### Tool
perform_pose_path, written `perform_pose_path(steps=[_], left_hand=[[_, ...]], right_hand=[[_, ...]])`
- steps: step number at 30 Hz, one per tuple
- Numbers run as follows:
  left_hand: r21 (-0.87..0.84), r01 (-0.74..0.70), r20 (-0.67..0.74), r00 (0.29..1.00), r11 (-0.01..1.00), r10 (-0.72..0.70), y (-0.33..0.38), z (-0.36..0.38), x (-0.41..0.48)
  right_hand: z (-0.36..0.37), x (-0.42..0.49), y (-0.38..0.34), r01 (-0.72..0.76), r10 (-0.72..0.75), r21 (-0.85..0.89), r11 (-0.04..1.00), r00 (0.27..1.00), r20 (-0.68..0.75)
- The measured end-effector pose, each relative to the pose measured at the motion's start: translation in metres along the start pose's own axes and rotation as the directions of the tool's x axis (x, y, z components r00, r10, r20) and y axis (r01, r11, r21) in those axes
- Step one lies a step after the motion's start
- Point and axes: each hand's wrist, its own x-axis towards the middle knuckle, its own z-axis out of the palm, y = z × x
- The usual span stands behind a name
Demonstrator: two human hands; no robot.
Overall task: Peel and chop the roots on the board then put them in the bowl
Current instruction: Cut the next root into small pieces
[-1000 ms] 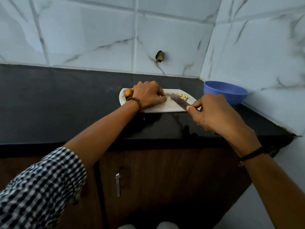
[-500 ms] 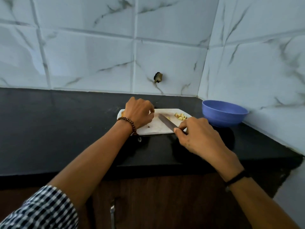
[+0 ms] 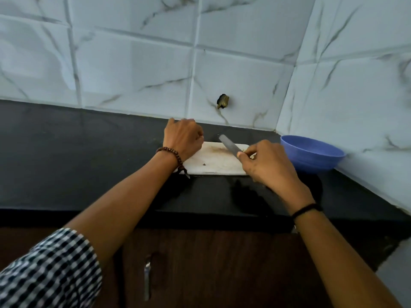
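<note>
Right hand (image 3: 270, 165) clamped on the knife (image 3: 230, 146) handle, blade angling up toward 11 o'clock over the white board (image 3: 213, 163), a few pale chopped root bits (image 3: 250, 154) just visible beside the thumb. Left hand (image 3: 182, 137) curled into a fist at the board's 9 o'clock end, can't tell if a root is inside it; beaded bracelet (image 3: 172, 155) on that wrist. Blue bowl (image 3: 311, 155) sits at 3 o'clock just beside the board on the black counter (image 3: 77, 156), against the tiled wall (image 3: 133, 63).
</note>
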Motion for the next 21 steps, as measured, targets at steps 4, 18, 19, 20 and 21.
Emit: perform_pose_path(steps=[4, 18, 19, 20, 21], left_hand=[[0.019, 0.058, -0.013, 0.998, 0.998, -0.058, -0.011, 0.002, -0.003], [-0.002, 0.204, 0.212, 0.957, 0.979, -0.199, -0.029, 0.010, -0.002], [-0.004, 0.209, 0.212, 0.956, 0.978, -0.203, -0.028, 0.011, -0.001], [-0.005, 0.217, 0.214, 0.954, 0.976, -0.211, -0.028, 0.012, -0.001], [-0.004, 0.229, 0.227, 0.948, 0.973, -0.222, -0.028, 0.013, 0.000]], right_hand=[[0.016, 0.006, 0.002, 0.022, -0.023, 0.046, 0.999, 1.000, 0.012], [0.032, -0.006, 0.011, 0.151, -0.138, 0.228, 0.962, 0.988, -0.075], [0.033, -0.006, 0.011, 0.152, -0.139, 0.234, 0.960, 0.988, -0.073], [0.033, -0.005, 0.012, 0.154, -0.140, 0.235, 0.960, 0.987, -0.075], [0.033, -0.005, 0.013, 0.155, -0.139, 0.233, 0.960, 0.987, -0.080]])
